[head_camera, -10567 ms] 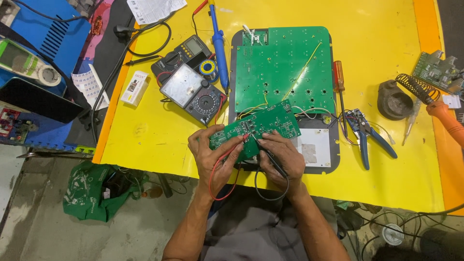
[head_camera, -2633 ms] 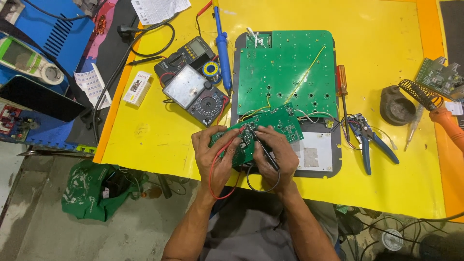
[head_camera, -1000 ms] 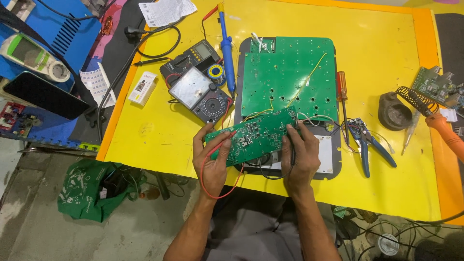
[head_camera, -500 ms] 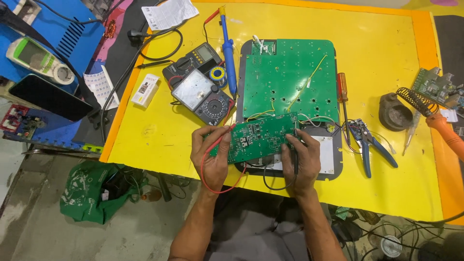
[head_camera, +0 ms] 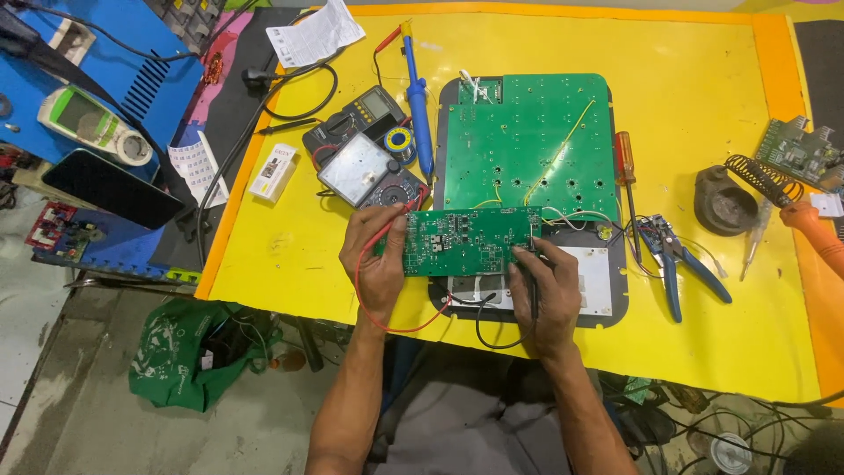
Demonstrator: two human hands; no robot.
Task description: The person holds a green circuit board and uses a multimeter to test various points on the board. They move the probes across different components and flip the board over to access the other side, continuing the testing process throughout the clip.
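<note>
A small green circuit board [head_camera: 466, 242] is held level above the near edge of a grey panel [head_camera: 615, 303]. My left hand [head_camera: 374, 264] grips the board's left end and pinches a red test lead [head_camera: 362, 255] against it. My right hand [head_camera: 547, 295] holds the board's right end with a black test probe [head_camera: 533, 290] under its fingers. Red and black leads loop below the hands. A larger green circuit board [head_camera: 527, 145] lies on the panel just behind.
On the yellow table [head_camera: 721, 343]: two multimeters [head_camera: 365, 158], a blue soldering iron [head_camera: 418, 110], an orange screwdriver [head_camera: 626, 167], blue pliers [head_camera: 673, 259], a soldering stand [head_camera: 730, 189]. Blue equipment [head_camera: 114, 70] stands left, and a green bag [head_camera: 180, 361] lies on the floor.
The small board has been turned from tilted to level, its component side up. My right hand shifted to the board's right end with the black probe.
</note>
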